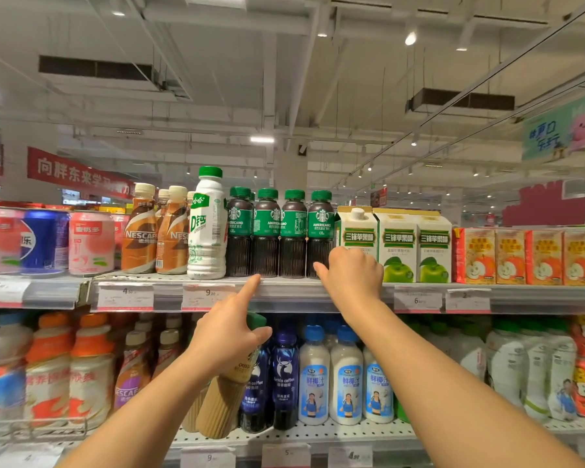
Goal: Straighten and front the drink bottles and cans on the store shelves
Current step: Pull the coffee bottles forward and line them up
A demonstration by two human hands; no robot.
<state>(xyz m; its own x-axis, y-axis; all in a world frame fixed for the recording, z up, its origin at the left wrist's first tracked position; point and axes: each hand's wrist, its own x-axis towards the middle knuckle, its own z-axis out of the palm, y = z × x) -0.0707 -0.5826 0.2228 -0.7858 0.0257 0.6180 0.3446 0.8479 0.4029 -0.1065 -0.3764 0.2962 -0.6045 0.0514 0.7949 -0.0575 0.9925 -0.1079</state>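
Note:
A row of dark Americano bottles (267, 231) with green caps and labels stands at the front of the upper shelf (284, 293). My right hand (352, 273) is at the base of the rightmost Americano bottle (320, 228). Its fingers are curled and its thumb touches the bottle's foot. Below the shelf edge, my left hand (228, 332) grips a tilted tan bottle (222, 403) with a green cap. Its index finger stretches up to the shelf lip under the second Americano bottle.
Left of the row stand a tall white bottle (206, 231), brown Nescafe bottles (139, 238) and cans (44, 241). Apple vinegar cartons (399, 244) and orange juice boxes (510, 256) stand to the right. On the lower shelf are dark blue coffee bottles (284, 376) and coconut milk bottles (313, 376).

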